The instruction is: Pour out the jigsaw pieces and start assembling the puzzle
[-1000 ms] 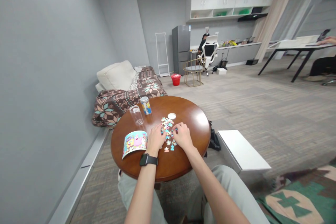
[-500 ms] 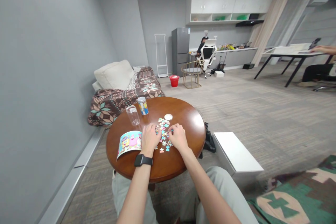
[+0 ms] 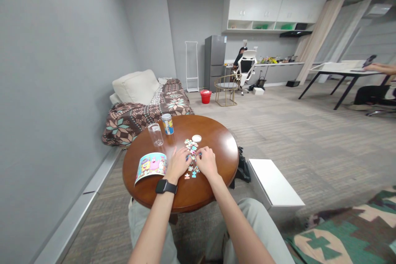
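**Puzzle pieces (image 3: 192,147) lie between the left hand (image 3: 179,163) and the right hand (image 3: 206,164)**

On the round brown table (image 3: 218,136), with twelve o'clock at the far edge and six nearest the person, the loose pieces spread from just past the middle down towards five o'clock. A pinkish piece (image 3: 187,176) and a blue piece (image 3: 194,174) sit side by side at the near end.

The left hand comes in from seven o'clock, palm down, fingers loosely bent and thumb a little apart, at the nine o'clock side of the pieces. The right hand comes in from five, fingers curled, thumb and fingertips close together at their three o'clock side. Whether either has hold of a piece cannot be told.

A black watch (image 3: 166,186) is on the left wrist. At nine o'clock on the table is a curved picture card (image 3: 151,164); between ten and eleven stands a clear glass (image 3: 155,135), with a printed can (image 3: 167,124) just beside it at eleven. A white disc (image 3: 196,138) lies at one, near the far end of the pieces.
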